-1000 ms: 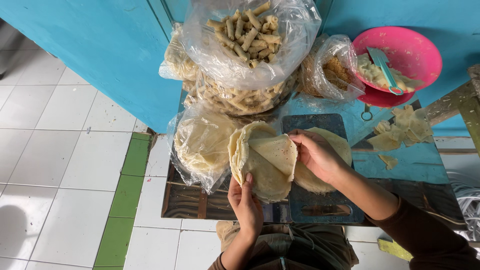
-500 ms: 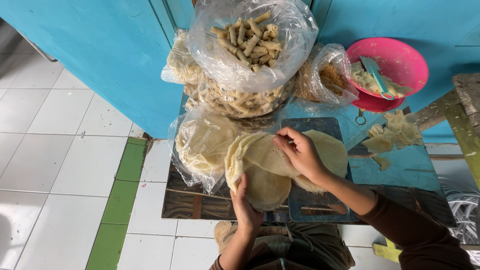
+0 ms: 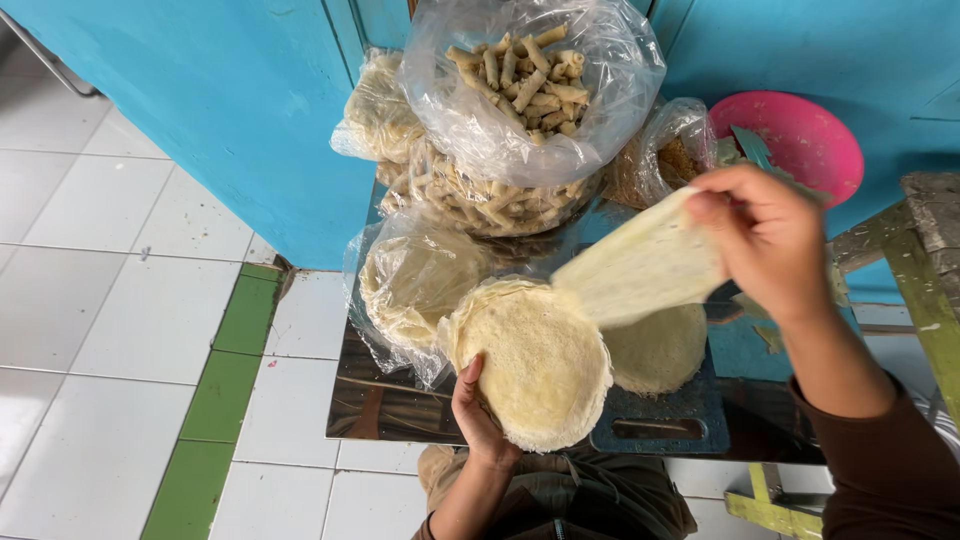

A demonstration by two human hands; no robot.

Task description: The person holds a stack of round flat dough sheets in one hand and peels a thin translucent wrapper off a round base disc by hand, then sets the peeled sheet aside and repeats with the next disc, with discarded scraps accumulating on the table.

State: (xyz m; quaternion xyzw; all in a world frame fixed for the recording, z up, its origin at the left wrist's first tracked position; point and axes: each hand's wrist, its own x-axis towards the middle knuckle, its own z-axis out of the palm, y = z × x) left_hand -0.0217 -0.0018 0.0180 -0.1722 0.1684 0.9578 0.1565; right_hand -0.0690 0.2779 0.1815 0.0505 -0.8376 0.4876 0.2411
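Observation:
My left hand [image 3: 478, 412] holds a stack of thin round pale wrappers [image 3: 535, 362] from below, thumb on its near edge. My right hand [image 3: 762, 236] is raised above the table and pinches one single wrapper [image 3: 640, 268], which hangs lifted off the stack and stretches down to the left. Another round wrapper [image 3: 660, 346] lies flat on a dark blue cutting board [image 3: 655, 425] to the right of the stack.
A clear bag of more wrappers [image 3: 415, 285] sits left of the stack. Behind it stand bags of rolled pastry sticks [image 3: 530, 85] and a pink bowl [image 3: 800, 140] with a utensil. A blue wall, white floor tiles and a green wooden frame [image 3: 925, 290] surround the small table.
My right hand has peeled one wrapper off the stack and lifted it up and to the right. The left hand keeps holding the stack; the view has moved closer.

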